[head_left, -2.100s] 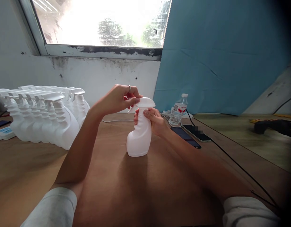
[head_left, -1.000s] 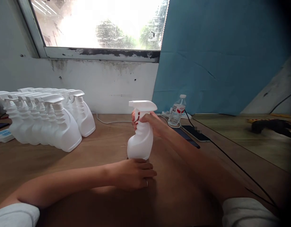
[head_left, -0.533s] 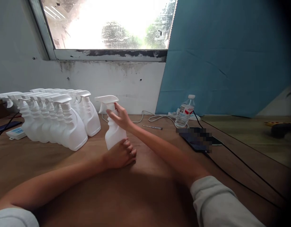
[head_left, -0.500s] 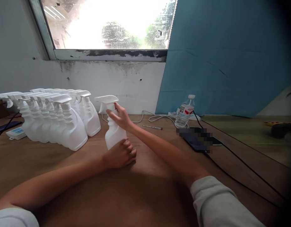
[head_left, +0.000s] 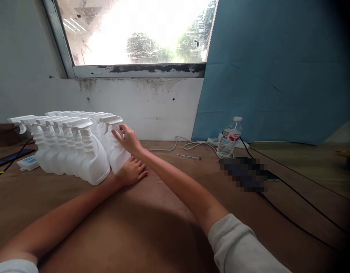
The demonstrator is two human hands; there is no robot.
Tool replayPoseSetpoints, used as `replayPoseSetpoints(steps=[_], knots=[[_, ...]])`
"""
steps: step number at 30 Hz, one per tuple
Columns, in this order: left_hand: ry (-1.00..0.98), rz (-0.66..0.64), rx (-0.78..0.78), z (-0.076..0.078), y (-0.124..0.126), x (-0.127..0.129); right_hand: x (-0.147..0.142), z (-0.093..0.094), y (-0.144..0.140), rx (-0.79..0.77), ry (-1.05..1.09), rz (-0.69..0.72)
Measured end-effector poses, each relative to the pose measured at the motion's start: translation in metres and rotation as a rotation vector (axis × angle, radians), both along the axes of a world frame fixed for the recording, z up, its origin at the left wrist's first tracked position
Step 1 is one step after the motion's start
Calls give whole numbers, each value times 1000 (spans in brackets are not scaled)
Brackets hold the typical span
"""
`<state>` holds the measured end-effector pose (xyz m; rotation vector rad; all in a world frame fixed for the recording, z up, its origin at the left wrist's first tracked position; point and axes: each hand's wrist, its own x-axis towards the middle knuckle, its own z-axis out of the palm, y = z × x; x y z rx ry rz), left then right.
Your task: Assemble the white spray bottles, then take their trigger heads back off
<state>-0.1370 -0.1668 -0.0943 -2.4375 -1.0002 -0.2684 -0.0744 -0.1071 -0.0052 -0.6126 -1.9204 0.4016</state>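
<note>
head | right hand (head_left: 128, 138) grips spray bottle (head_left: 117, 151) | left hand (head_left: 131, 172) loosely touches base

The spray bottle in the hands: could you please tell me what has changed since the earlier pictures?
The bottle went left across the table to join the row. The right hand holds its neck; the left hand, off the trigger top, rests at its base. Row and water bottle unmoved.
</note>
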Motion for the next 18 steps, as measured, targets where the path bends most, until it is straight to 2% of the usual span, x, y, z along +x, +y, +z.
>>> replayPoseSetpoints(steps=[7, 10, 14, 18], knots=[[-45, 41, -45, 1, 8, -10, -8, -3, -1, -21, 5, 32], [-51, 41, -53, 1, 8, -9, 0, -6, -3, -38, 14, 57], [-48, 70, -57, 2, 8, -9, 43, -12, -28, -12, -30, 86], [-28, 79, -72, 2, 7, -9, 119, -23, -93, -35, -177, 173]])
